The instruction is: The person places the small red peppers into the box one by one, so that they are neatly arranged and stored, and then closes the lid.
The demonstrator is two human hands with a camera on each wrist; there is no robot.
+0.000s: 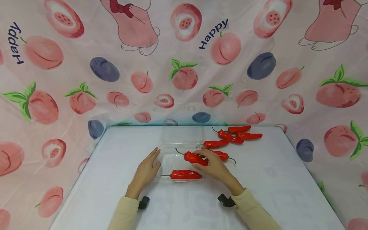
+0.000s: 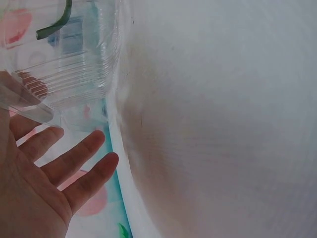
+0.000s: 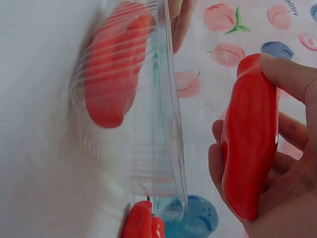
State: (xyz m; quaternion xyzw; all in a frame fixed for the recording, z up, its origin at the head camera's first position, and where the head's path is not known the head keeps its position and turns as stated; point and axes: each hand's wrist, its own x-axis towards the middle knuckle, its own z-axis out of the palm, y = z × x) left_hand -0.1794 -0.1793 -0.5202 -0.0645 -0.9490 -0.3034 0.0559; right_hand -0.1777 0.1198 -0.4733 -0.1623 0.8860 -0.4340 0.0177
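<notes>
Nearest you: your beige sleeves (image 1: 126, 207), a black piece (image 1: 144, 203) at each wrist, over the white worktop (image 1: 287, 185).

Next out, one red pepper (image 1: 185, 174) lies along the near side of the clear box (image 1: 170, 160), stem pointing left.

Your left hand (image 1: 146, 171) is at the box's left edge, fingers straight and spread, nothing gripped. The thumb is right by the plastic; can't tell if it's pressing.

Your right hand (image 1: 212, 164) has the held pepper (image 1: 195, 158) between thumb and curled fingers. They're parted only by the pepper's thickness. You've got it above the right half of the box, clear of the pepper inside, stem up and left.

Just past your right hand, one loose pepper (image 1: 220, 155), partly hidden by it, stem right. A second (image 1: 215, 144) lies beyond that, then a cluster of three (image 1: 249, 136) near the far edge.

Straight behind the box, the clear lid (image 1: 182, 135). Last, the fruit-print cloth (image 1: 161, 80) backs the worktop.
</notes>
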